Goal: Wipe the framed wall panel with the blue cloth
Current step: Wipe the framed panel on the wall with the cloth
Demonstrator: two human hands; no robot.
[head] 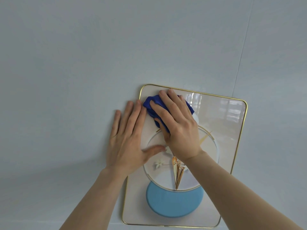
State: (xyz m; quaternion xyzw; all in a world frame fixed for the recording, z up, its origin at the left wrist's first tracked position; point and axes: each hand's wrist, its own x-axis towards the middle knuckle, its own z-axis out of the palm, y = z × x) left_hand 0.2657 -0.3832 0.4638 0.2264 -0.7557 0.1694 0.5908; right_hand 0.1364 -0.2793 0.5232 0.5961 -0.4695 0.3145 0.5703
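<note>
The framed wall panel (222, 130) is a glossy cream rectangle with a thin gold rim, a pale ring, a blue disc and small flowers printed on it. It hangs slightly tilted on the wall. My right hand (177, 125) presses the bunched blue cloth (152, 103) flat against the panel's upper left corner. Most of the cloth is hidden under the palm and fingers. My left hand (129, 138) lies flat with fingers spread across the panel's left rim, partly on the wall, its thumb on the panel face.
A plain pale grey-blue wall (83, 55) surrounds the panel. A thin vertical seam (240, 63) runs down the wall toward the panel's upper right. Window reflections show on the panel's upper right glass.
</note>
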